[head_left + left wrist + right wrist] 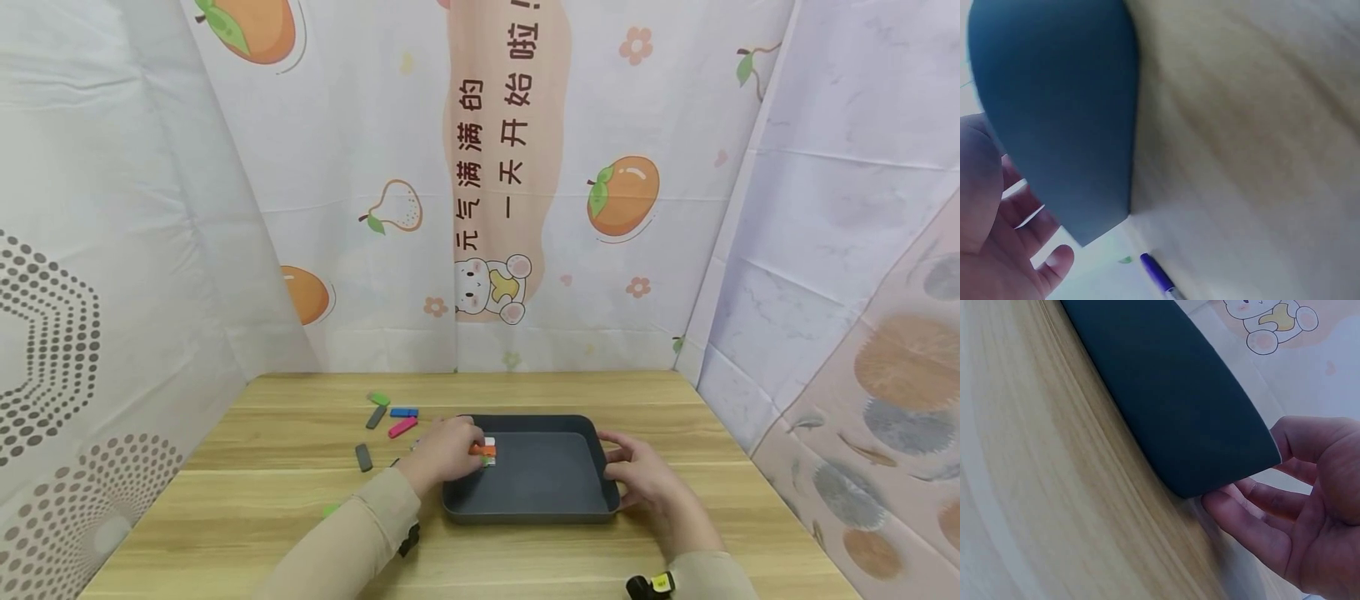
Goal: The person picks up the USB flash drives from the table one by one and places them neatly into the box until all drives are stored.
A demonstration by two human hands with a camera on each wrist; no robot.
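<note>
A dark grey rectangular tray (532,517) sits on the wooden table. My left hand (446,450) reaches over its left wall and pinches an orange USB flash drive (487,451) inside it. A white flash drive (490,440) and a green one (489,461) show beside the orange one, partly covered by the fingers. In the left wrist view the tray's outer wall (1066,112) hides those fingertips. My right hand (645,475) holds the tray's right side. In the right wrist view the thumb (1235,519) touches near its lower corner, and the index finger bends at the rim.
Left of the tray, several flash drives lie scattered: green (379,399), blue (404,412), pink (402,427) and grey (363,457). Another green piece (330,510) is half hidden by the left sleeve. A purple stick (1157,273) lies near the tray. Printed curtains hang behind the table.
</note>
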